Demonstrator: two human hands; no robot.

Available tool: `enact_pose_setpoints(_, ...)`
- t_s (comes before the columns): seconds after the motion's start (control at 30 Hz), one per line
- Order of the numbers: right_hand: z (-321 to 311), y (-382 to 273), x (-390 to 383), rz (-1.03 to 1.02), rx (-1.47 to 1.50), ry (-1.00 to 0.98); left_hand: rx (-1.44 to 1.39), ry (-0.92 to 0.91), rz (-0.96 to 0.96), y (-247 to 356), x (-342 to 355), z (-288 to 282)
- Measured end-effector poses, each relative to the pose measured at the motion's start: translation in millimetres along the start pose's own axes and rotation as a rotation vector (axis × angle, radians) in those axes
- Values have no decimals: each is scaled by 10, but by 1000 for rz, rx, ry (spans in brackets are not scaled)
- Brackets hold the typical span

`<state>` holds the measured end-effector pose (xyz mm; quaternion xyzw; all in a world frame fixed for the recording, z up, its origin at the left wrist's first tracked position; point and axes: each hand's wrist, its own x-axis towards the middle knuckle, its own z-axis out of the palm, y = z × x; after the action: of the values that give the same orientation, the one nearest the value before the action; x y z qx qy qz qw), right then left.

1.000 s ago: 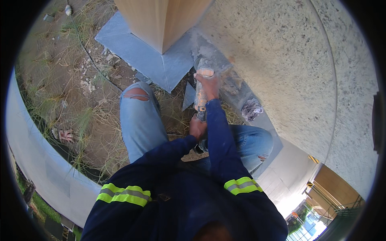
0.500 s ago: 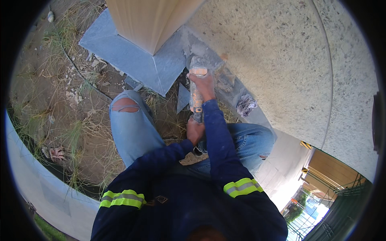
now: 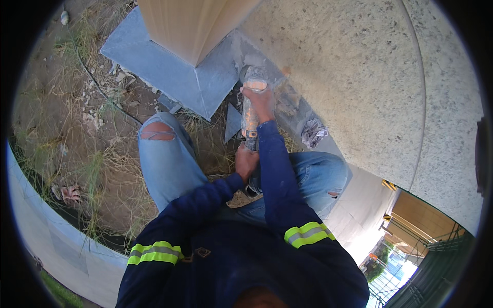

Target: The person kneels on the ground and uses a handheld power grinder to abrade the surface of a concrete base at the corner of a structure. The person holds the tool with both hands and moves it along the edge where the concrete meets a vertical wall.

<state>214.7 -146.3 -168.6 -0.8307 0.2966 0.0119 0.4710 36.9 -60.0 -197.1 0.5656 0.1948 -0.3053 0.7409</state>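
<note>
Right of the right hand's fingers (image 3: 251, 94), a speckled wall (image 3: 359, 87) fills most of that side, with a dusty grey ledge (image 3: 304, 109) along its foot. Ahead of them and to the left, a tan column (image 3: 197, 31) stands among blue-grey slabs (image 3: 149, 59), whose near corner points toward the gap beside the right hand (image 3: 263, 104). A cord (image 3: 95, 82) crosses the soil (image 3: 115, 138) well to the left of the fingers and passes out of sight by the left knee (image 3: 162, 134); I cannot tell what it feeds.

The grinder (image 3: 249, 120) lies lengthwise between the two hands, its head just beyond the right fingers, near where slabs and ledge come together. Those fingers are curled round the body behind the head, closed as far as its thickness lets them; the left hand (image 3: 246, 160) is wrapped round the rear end. Fingertips underneath are hidden on both. What looks like the disc (image 3: 244, 73) shows left of the head — whether it touches stone I cannot tell.

Good handling here, I judge, rests on a firm rear grip, the front hand guiding with light pressure, and the bare right thumb well clear of the disc. Smaller things lie near: a crumpled wad (image 3: 314, 132) right of the right fingers, and a loose offcut (image 3: 232, 123) just left of the grinder — best kept clear of it.
</note>
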Motion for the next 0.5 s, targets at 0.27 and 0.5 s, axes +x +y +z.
enact_pose_setpoints(0.27,11,-56,-203,-24,52,-38,-20,70,-14,-115,-147,42)
enact_pose_setpoints(0.5,-91,36,2,-43,86,-14,48,-6,39,-25,-33,82)
